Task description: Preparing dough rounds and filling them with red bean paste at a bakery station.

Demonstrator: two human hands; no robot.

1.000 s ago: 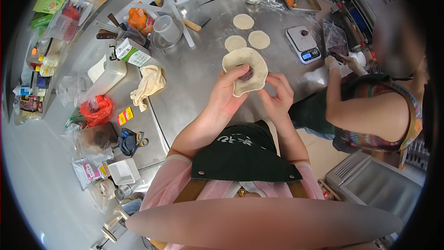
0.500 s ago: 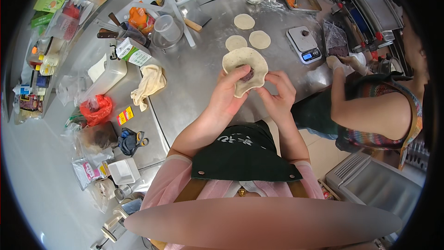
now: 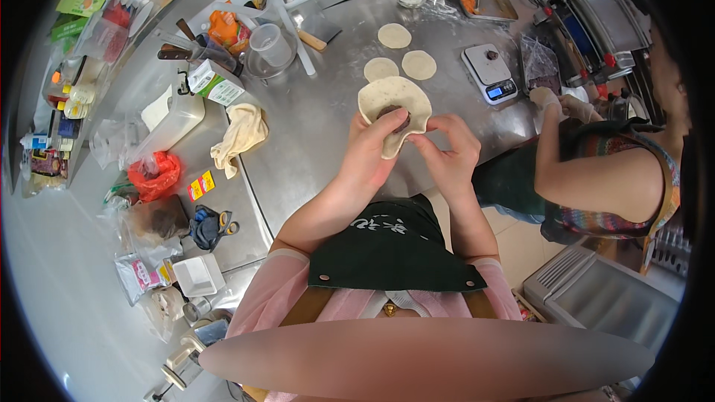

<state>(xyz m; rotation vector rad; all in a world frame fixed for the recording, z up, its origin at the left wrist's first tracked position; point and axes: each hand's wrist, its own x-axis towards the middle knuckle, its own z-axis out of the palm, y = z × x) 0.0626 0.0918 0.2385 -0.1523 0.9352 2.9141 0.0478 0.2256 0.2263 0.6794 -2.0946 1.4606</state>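
Note:
A pale round dough wrapper [image 3: 395, 100] with a dark filling [image 3: 396, 115] in its middle is held over the steel table [image 3: 313, 134]. My left hand [image 3: 370, 150] cups it from below and the left side. My right hand [image 3: 449, 150] pinches the wrapper's lower right edge, where the dough is folded over. Three flat dough rounds lie on the table beyond: one far [image 3: 394, 35], one to its right [image 3: 418, 64], one partly behind the held wrapper [image 3: 380, 68].
A digital scale [image 3: 489, 73] with a dark lump stands to the right. Another person [image 3: 596, 171] in a patterned top works at the right edge. A cream cloth [image 3: 240, 134], clear measuring cup [image 3: 269, 46], carton [image 3: 216, 83] and bench scraper [image 3: 316, 30] sit left of the dough.
The wrapper's lower edge has been folded further over the filling, and my right hand's fingers have shifted along the rim. The person at the right has leaned in more.

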